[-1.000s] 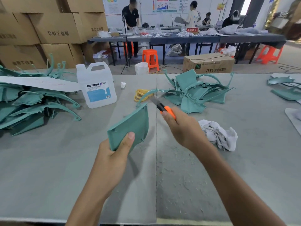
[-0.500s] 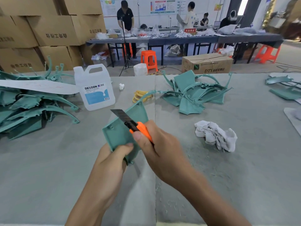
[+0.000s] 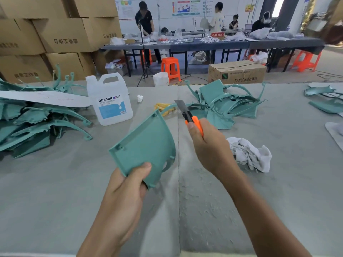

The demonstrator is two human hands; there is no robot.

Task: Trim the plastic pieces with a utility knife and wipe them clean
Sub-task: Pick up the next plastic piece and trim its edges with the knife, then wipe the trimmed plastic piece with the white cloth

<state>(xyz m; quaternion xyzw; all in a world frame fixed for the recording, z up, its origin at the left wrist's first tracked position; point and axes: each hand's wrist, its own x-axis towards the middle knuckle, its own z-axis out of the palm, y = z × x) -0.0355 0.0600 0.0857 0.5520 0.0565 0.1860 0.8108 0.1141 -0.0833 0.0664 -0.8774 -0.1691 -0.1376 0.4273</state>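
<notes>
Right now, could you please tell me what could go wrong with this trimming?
The utility knife in the right hand has its blade extended; a slip could reach the left hand, which grips the plastic piece by its lower edge. Held in the air, the piece could twist under the cut.

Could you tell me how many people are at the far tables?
4. A person in black stands at the left end, a person in white mid-table, a small figure just right of them, and a dark-clothed person farthest right. Others may be hidden.
</notes>
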